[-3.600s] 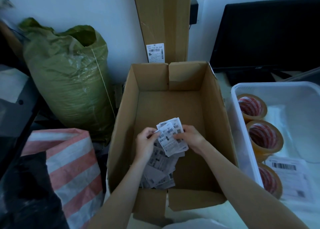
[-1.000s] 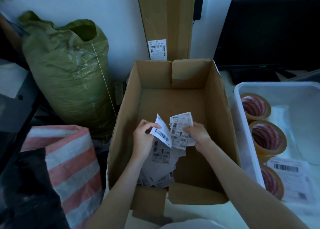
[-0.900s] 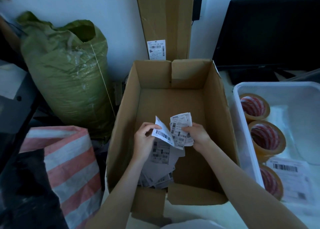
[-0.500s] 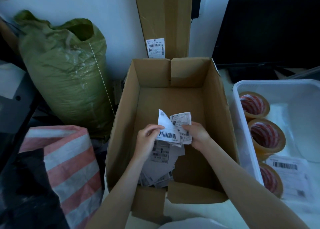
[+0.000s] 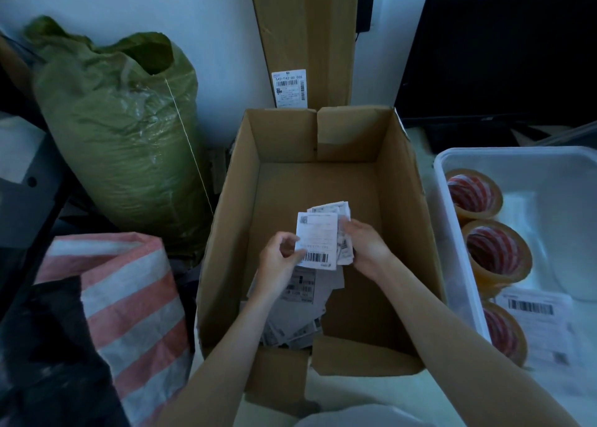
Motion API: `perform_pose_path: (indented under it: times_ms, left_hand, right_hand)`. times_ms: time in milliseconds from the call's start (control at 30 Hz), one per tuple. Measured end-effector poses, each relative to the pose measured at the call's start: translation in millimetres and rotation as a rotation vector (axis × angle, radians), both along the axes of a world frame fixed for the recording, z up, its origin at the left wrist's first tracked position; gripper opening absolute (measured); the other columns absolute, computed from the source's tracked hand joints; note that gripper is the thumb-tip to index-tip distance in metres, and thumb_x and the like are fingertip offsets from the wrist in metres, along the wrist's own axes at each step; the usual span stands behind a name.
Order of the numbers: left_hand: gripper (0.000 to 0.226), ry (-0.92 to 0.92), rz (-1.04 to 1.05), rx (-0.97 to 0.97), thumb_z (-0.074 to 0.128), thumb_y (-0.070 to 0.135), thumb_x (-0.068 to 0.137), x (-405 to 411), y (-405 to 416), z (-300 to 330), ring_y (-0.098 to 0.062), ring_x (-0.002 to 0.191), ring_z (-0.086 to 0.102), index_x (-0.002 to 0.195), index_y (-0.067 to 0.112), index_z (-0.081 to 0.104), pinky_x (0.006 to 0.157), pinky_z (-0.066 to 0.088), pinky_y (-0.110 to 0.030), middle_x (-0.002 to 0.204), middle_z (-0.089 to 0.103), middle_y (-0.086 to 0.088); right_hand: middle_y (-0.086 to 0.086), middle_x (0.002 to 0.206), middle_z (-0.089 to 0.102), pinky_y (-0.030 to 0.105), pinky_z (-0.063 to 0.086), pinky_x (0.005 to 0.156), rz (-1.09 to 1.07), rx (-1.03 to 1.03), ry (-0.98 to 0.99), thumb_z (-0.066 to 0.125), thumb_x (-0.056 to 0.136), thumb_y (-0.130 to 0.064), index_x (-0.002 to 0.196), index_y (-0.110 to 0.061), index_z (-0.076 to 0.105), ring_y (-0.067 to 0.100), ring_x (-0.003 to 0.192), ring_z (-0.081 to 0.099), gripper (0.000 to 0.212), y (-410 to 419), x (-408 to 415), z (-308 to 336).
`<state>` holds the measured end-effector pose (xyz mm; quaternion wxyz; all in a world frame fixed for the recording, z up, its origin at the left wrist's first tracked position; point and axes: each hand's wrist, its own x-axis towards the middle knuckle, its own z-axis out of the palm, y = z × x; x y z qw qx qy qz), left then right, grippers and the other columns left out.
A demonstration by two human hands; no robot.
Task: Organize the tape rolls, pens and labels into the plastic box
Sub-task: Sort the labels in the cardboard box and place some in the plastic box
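Observation:
Inside an open cardboard box (image 5: pixel 407 200), my right hand (image 5: pixel 365 245) grips a small stack of white barcode labels (image 5: pixel 342 210). My left hand (image 5: pixel 277 262) pinches one label (image 5: pixel 316 241) by its lower left corner and lays it flat on the front of that stack. More loose labels (image 5: pixel 297 313) lie in a heap on the box floor under my left wrist. The clear plastic box (image 5: pixel 546 168) stands at the right and holds three brown tape rolls (image 5: pixel 473 194) in a row plus a large label sheet (image 5: pixel 539 323).
A full green sack (image 5: pixel 119 129) leans against the wall at the left. In front of it stands a red-and-white striped bag (image 5: pixel 129 297). A tall flat carton (image 5: pixel 307 39) rises behind the box. A black monitor (image 5: pixel 500 48) is at the back right.
My left hand has lifted a label from the heap, turned it over and brought it against the stack in my right hand. The stack has stayed in the same place.

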<state>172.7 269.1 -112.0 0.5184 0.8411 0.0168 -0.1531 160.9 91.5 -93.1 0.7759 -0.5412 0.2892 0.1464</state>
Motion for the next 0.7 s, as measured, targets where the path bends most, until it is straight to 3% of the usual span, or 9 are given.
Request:
perform_pose_path:
  times_ms: [67, 167, 300, 400, 467, 533, 600, 700]
  left_hand:
    - [0.019, -0.009, 0.003, 0.031, 0.070, 0.019, 0.086, 0, -1, -3, -0.003, 0.091, 0.060, 0.100, 0.023, 0.058, 0.063, 0.053, -0.015, 0.102, 0.061, 0.008]
    - [0.018, 0.002, -0.021, 0.024, 0.071, 0.019, 0.085, 0, -2, -5, -0.004, 0.089, 0.062, 0.099, 0.022, 0.060, 0.063, 0.052, -0.015, 0.098, 0.061, 0.008]
    - [0.018, -0.002, 0.082, 0.177, 0.062, 0.019, 0.091, 3, 0, -17, -0.016, 0.101, 0.060, 0.108, 0.016, 0.058, 0.082, 0.051, -0.028, 0.106, 0.061, 0.002]
    - [0.044, 0.147, -0.014, 0.498, 0.060, 0.035, 0.092, 1, 4, -30, -0.027, 0.119, 0.050, 0.127, 0.011, 0.047, 0.096, 0.047, -0.040, 0.127, 0.048, -0.011]
    - [0.066, 0.191, -0.132, 0.695, 0.065, 0.045, 0.085, -5, -1, -33, -0.030, 0.128, 0.037, 0.135, 0.010, 0.038, 0.101, 0.041, -0.040, 0.138, 0.036, -0.013]
    - [0.080, 0.224, -0.128, 0.743, 0.075, 0.041, 0.077, -9, -9, -34, -0.032, 0.131, 0.031, 0.135, 0.009, 0.030, 0.101, 0.038, -0.041, 0.141, 0.030, -0.013]
    - [0.076, 0.272, -0.074, 0.660, 0.080, 0.031, 0.074, -6, -11, -39, -0.032, 0.131, 0.034, 0.130, 0.012, 0.032, 0.100, 0.042, -0.044, 0.139, 0.037, -0.011]
    - [0.044, 0.267, -0.028, 0.524, 0.076, 0.023, 0.079, 0, -2, -47, -0.024, 0.112, 0.058, 0.109, 0.020, 0.044, 0.091, 0.052, -0.045, 0.119, 0.061, -0.004]
  right_hand:
    - [0.011, 0.106, 0.071, 0.050, 0.054, 0.088, 0.080, -0.045, 0.012, 0.048, 0.099, -0.026, 0.112, -0.015, 0.063, 0.027, 0.098, 0.069, 0.023, 2, -1, 4]
    - [0.011, 0.108, 0.070, 0.046, 0.056, 0.086, 0.165, -0.140, 0.034, 0.054, 0.095, -0.010, 0.113, -0.012, 0.062, 0.027, 0.097, 0.068, 0.020, 6, -1, 4]
    - [0.008, 0.105, 0.068, 0.044, 0.056, 0.083, 0.074, -0.225, 0.067, 0.052, 0.094, -0.002, 0.112, -0.014, 0.060, 0.025, 0.096, 0.067, 0.023, 4, 0, 2]
    - [0.004, 0.096, 0.066, 0.040, 0.055, 0.078, -0.036, -0.222, 0.104, 0.049, 0.095, -0.002, 0.108, -0.016, 0.058, 0.023, 0.091, 0.065, 0.022, 0, 2, 2]
    - [0.002, 0.093, 0.065, 0.040, 0.055, 0.077, -0.074, -0.220, 0.115, 0.048, 0.096, -0.002, 0.110, -0.017, 0.058, 0.022, 0.089, 0.065, 0.022, 0, 3, 1]
    - [0.000, 0.090, 0.065, 0.039, 0.056, 0.077, -0.083, -0.228, 0.119, 0.048, 0.096, -0.004, 0.112, -0.018, 0.057, 0.019, 0.086, 0.065, 0.022, 1, 3, 2]
    - [-0.001, 0.091, 0.064, 0.037, 0.056, 0.073, -0.078, -0.246, 0.115, 0.047, 0.097, -0.005, 0.110, -0.020, 0.057, 0.018, 0.085, 0.065, 0.021, 2, 2, 4]
    - [0.001, 0.094, 0.064, 0.035, 0.055, 0.069, -0.079, -0.268, 0.109, 0.046, 0.098, -0.005, 0.107, -0.021, 0.056, 0.019, 0.086, 0.064, 0.021, 2, 1, 6]
